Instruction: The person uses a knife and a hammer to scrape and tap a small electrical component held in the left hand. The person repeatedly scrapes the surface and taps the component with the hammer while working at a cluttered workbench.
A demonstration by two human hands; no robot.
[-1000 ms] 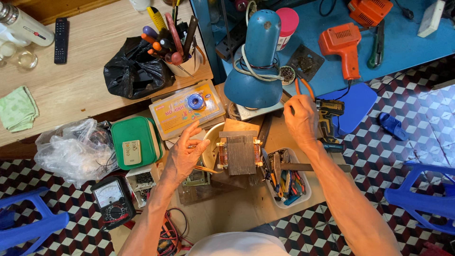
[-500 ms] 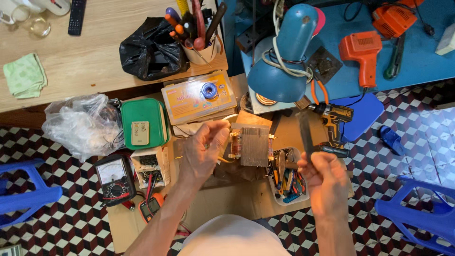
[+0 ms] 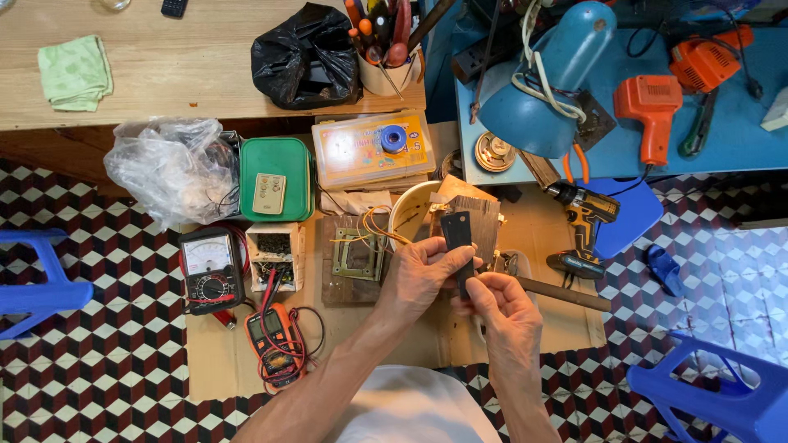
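My left hand (image 3: 423,277) is closed around the lower edge of a brown laminated transformer block (image 3: 484,220), from which copper wires (image 3: 373,226) trail to the left. A dark flat metal bar (image 3: 457,234) stands upright against the front of the block. My right hand (image 3: 502,310) pinches the bar's lower end, just right of my left hand's fingers. Both hands are over a cardboard sheet (image 3: 542,328) on the floor. A square metal frame on a wooden block (image 3: 355,256) lies left of my left hand.
An analog meter (image 3: 209,267) and an orange digital multimeter (image 3: 271,340) lie at the left. A cordless drill (image 3: 581,221), a wooden handle (image 3: 566,293) and a white bowl (image 3: 408,209) are near the hands. A blue lamp (image 3: 558,74), a green box (image 3: 275,176) and blue stools (image 3: 714,394) surround them.
My right hand drew in from the right with the dark bar and set it upright against the block. My left hand and the block shifted right, and the frame on the wood now lies uncovered.
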